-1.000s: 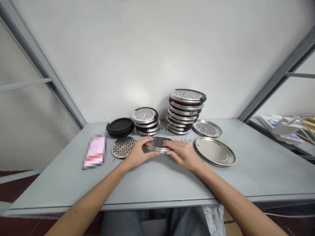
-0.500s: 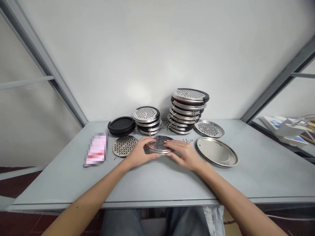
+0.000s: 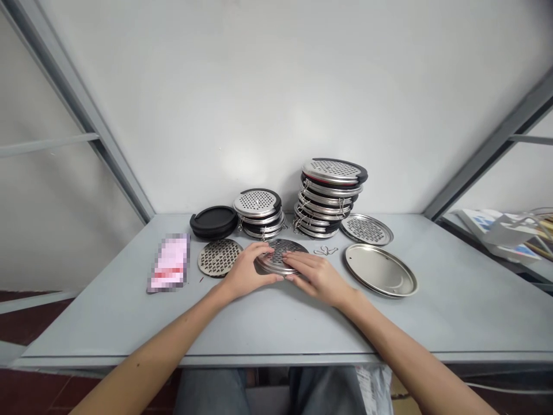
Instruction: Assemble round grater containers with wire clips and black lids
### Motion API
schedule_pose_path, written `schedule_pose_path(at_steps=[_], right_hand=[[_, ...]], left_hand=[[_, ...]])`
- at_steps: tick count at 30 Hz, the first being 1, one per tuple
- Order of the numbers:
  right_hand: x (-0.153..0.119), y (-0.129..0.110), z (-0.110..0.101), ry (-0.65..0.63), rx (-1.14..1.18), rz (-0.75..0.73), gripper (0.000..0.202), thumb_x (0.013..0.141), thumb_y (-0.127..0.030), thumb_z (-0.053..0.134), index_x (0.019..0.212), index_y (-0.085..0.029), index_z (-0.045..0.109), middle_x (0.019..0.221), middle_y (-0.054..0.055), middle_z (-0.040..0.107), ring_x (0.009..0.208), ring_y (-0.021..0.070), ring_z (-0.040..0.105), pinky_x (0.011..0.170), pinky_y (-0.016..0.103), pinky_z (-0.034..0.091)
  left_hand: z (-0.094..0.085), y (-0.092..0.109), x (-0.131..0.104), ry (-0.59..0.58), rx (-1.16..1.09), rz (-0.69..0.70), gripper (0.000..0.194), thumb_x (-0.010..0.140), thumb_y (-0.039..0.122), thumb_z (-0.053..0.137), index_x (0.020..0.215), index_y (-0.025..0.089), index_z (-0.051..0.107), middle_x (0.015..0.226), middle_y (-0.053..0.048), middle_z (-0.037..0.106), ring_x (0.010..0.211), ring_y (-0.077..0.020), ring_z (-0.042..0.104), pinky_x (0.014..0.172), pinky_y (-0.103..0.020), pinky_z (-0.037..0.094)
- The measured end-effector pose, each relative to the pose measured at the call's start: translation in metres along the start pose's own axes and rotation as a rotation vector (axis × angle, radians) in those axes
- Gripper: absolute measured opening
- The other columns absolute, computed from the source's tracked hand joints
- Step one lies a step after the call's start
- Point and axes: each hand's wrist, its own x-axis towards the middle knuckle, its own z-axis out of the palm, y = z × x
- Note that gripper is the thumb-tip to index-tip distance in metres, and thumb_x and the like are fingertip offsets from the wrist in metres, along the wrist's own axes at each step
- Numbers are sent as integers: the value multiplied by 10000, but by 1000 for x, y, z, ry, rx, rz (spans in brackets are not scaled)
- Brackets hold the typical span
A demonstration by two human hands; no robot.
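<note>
Tabletop (image 3: 466,305): pale grey, bears all items below. Landmark = tall stack (image 3: 330,199) of round metal pieces with black parts between layers, wire clips at the rims, near the wall.

Left hand (image 3: 246,274) and right hand (image 3: 324,279), front of the tall stack: both on the perforated metal disc (image 3: 279,249), which lies on the tabletop, forward and left of the tall stack. Left fingers curl over its left edge, thumb apart at the front edge. Right fingers lie close together across its right part, thumb at the front edge. Thumb tips nearly meet.

Change vs. earlier frame: thumb tips closer together; right fingers slightly further left on the disc. Both stacks unchanged.

Plain round metal lid (image 3: 382,268): forward and right of tall stack, on another piece. Short stack (image 3: 259,210): left of tall stack, same type of layers, perforated top. Round perforated plate (image 3: 367,229): just right of tall stack's base. Black round pieces (image 3: 213,222): stacked, beyond the short stack, left. Flat perforated disc (image 3: 219,257): forward and left of tall stack. Pink item (image 3: 169,262): far left of tall stack, pixelated, writing unreadable. Loose wire clips (image 3: 325,251): in front of tall stack. Printed label (image 3: 365,383) below the table edge: too small to read.
</note>
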Motion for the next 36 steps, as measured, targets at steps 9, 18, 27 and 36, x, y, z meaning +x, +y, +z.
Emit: schedule_pose_path(at_steps=[9, 18, 27, 36], right_hand=[[1, -4, -1, -15, -93, -71, 328, 948, -286, 483, 1217, -133, 592, 1145, 148, 689, 1063, 262, 660, 933, 422, 555], [1, -4, 1, -23, -161, -103, 299, 947, -251, 486, 1183, -112, 605, 1140, 148, 693, 1058, 257, 663, 936, 411, 556], [1, -4, 3, 18, -195, -149, 286, 951, -254, 493, 1146, -86, 617, 1123, 159, 698, 1029, 259, 678, 917, 408, 570], [-3, 5, -7, 127, -9, -8, 309, 950, -236, 481, 1230, -152, 582, 1135, 139, 696, 1040, 237, 674, 876, 386, 581]], left_hand=[[-1, -2, -1, -64, -3, -21, 589, 620, 417, 834, 1135, 210, 639, 1289, -110, 559, 1185, -284, 550, 1038, -442, 428], [0, -4, -2, -89, 0, -24, 577, 642, 425, 819, 1144, 209, 632, 1315, -103, 541, 1208, -281, 530, 1061, -444, 408], [0, -6, -2, -103, -1, 7, 571, 660, 437, 808, 1156, 216, 631, 1314, -100, 543, 1211, -282, 528, 1058, -448, 410], [1, -2, -3, 14, 15, 39, 591, 749, 455, 730, 1253, 208, 545, 1342, -125, 506, 1239, -291, 495, 1060, -465, 398]])
